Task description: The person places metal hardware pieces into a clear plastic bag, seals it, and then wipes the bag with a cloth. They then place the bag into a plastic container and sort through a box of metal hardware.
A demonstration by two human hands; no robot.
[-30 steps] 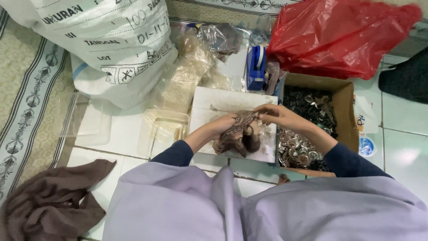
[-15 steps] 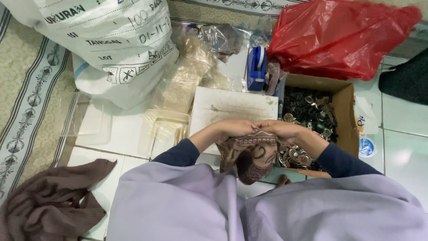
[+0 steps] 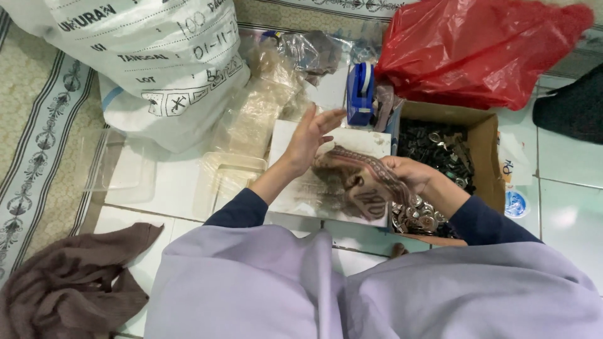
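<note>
The right hand [image 3: 411, 174] is half covered by the patterned cloth [image 3: 361, 185] it holds, so how its fingers close cannot be made out. That cloth hides part of the white board [image 3: 295, 191] beneath. The white sack [image 3: 151, 63], red bag [image 3: 477, 50] and brown cloth [image 3: 56, 282] run off the picture's edges. The small metal pieces in the box [image 3: 483, 135] are too small to tell apart. The clear bags [image 3: 270, 94] blur together.

Dark navy sleeves, pale lilac garment below
</note>
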